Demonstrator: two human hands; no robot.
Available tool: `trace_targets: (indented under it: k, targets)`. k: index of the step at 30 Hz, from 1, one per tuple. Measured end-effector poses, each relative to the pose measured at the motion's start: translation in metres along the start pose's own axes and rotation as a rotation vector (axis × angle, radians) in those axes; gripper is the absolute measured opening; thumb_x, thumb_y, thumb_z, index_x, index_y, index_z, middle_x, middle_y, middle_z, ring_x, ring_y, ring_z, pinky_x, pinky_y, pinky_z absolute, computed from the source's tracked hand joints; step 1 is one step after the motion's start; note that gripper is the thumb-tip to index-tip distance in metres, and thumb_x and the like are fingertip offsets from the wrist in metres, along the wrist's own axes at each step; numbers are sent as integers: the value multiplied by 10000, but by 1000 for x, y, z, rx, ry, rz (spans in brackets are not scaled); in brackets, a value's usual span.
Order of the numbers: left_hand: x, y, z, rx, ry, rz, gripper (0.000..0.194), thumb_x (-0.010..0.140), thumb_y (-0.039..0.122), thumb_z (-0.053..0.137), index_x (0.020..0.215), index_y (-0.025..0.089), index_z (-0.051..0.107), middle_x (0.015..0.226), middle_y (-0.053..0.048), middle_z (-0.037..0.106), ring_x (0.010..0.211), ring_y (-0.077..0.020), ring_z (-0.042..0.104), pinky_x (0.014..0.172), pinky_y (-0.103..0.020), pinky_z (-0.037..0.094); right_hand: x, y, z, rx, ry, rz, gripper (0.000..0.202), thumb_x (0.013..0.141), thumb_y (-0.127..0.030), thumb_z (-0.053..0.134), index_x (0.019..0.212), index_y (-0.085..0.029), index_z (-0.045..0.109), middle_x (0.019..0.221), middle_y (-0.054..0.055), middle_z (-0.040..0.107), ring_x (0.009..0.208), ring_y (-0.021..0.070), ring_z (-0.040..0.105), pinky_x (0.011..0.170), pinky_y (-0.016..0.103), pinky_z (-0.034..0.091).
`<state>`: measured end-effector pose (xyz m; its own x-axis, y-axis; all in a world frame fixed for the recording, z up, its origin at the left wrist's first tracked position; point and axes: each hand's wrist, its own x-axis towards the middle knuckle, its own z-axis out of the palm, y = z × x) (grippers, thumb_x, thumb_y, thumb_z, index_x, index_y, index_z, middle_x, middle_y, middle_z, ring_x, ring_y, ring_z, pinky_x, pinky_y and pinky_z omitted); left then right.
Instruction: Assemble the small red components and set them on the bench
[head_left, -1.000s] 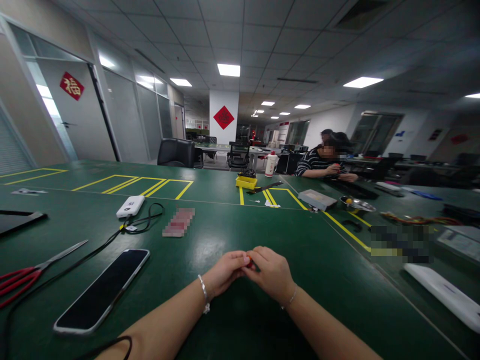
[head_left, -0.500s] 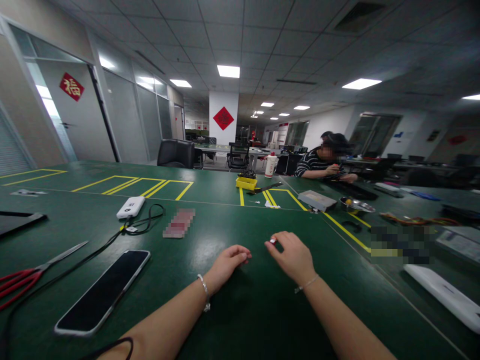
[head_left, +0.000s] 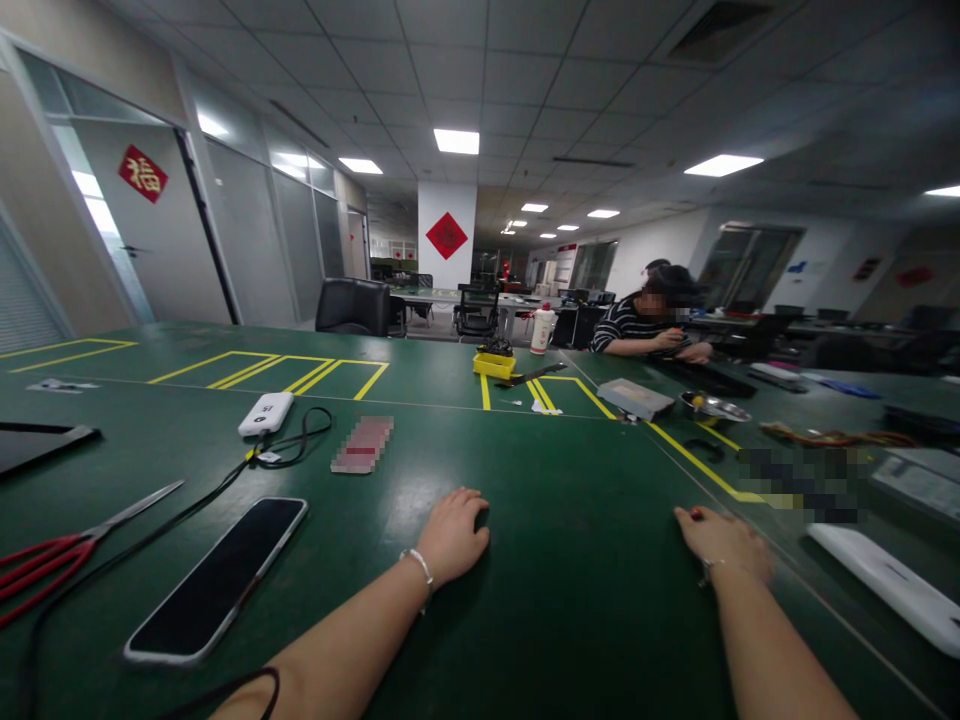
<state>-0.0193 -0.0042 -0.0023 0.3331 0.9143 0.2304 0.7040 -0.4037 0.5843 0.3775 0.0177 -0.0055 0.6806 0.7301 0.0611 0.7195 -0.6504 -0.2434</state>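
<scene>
My left hand (head_left: 454, 538) rests palm down on the green tabletop (head_left: 570, 600), its fingers loosely stretched and nothing visible in them. Farther right, my right hand (head_left: 726, 545) is low over the same top, with thumb and forefinger pinched. Between those two tips shows a small red object (head_left: 698, 514), too small to name and mostly covered by the fingers. A smartphone (head_left: 217, 580) in a clear case lies left of my left forearm. The nearest thing to my right hand is a long white case (head_left: 885, 585).
Red-handled scissors (head_left: 56, 560), a white power bank (head_left: 266, 413) with a black cable and a blurred reddish card (head_left: 364, 445) lie left. A yellow box (head_left: 494, 365), white cup (head_left: 542, 330), grey box (head_left: 635, 398) and metal bowl (head_left: 716, 408) stand farther back. A person (head_left: 637, 325) sits across.
My right hand has moved right, away from my left hand, with the small object in its pinch. My left hand has turned palm down and its fingers have straightened.
</scene>
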Motion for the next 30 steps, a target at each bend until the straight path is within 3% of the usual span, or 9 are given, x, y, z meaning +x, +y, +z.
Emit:
trace_targets:
  k: [4,9,11,14,18,21,25,28,30]
  targets:
    - [0,0,2,20,20,2,366,710,260,491,1058,174,570,1192,-105,510,1142,-254,403,993,-374,226,-6,-3,7,18,31,20,635,718,-608,286,1179,-226,496,1238,164,418,1108,400,366,808,518,334]
    - [0,2,0,26,3,-15,391,715,270,486,1086,167,556,1214,-106,498,1153,-256,392,999,-378,215,-7,-13,6,4,120,27,733,714,-595,310,1221,-79,426,1287,188,369,1165,407,292,875,534,297]
    - [0,1,0,40,2,-3,398,721,274,478,1094,155,553,1216,-114,496,1152,-260,391,998,-380,218,-13,-30,1,-8,193,-117,719,741,-548,320,1249,-42,378,1310,190,343,1195,377,270,921,498,277]
    - [0,-1,1,44,4,14,398,726,276,471,1095,152,555,1209,-117,500,1148,-261,394,994,-380,226,-40,-71,-5,2,227,-495,628,793,-444,319,1259,-25,360,1317,174,346,1217,291,282,990,408,236]
    - [0,-3,3,31,11,25,391,725,266,475,1097,181,559,1194,-98,511,1148,-253,397,996,-375,223,-103,-125,-1,67,34,-961,556,818,-462,323,1265,-137,388,1313,102,385,1216,248,308,985,411,255]
    - [1,-3,4,62,3,48,382,732,257,465,1094,190,565,1203,-103,502,1147,-256,395,995,-383,221,-148,-145,12,64,-93,-1117,517,815,-479,357,1272,-238,375,1332,73,370,1235,281,269,949,497,255]
    - [1,-3,5,100,-32,59,405,747,270,451,1140,217,529,1234,-95,481,1166,-263,373,993,-411,211,-175,-151,25,56,-148,-1196,479,834,-451,346,1277,-270,357,1341,75,357,1228,280,286,931,520,253]
    - [1,-3,4,125,-44,60,402,758,292,442,1145,220,523,1250,-94,467,1180,-265,358,995,-417,210,-163,-151,17,43,-135,-1182,424,824,-429,383,1199,-248,461,1251,91,465,1149,258,402,894,447,330]
    - [0,-3,4,146,-49,59,398,765,311,434,1142,222,523,1259,-90,458,1188,-265,350,995,-419,217,-141,-145,3,3,-63,-1036,353,825,-381,391,1080,-198,553,1094,117,563,1021,235,504,837,382,386]
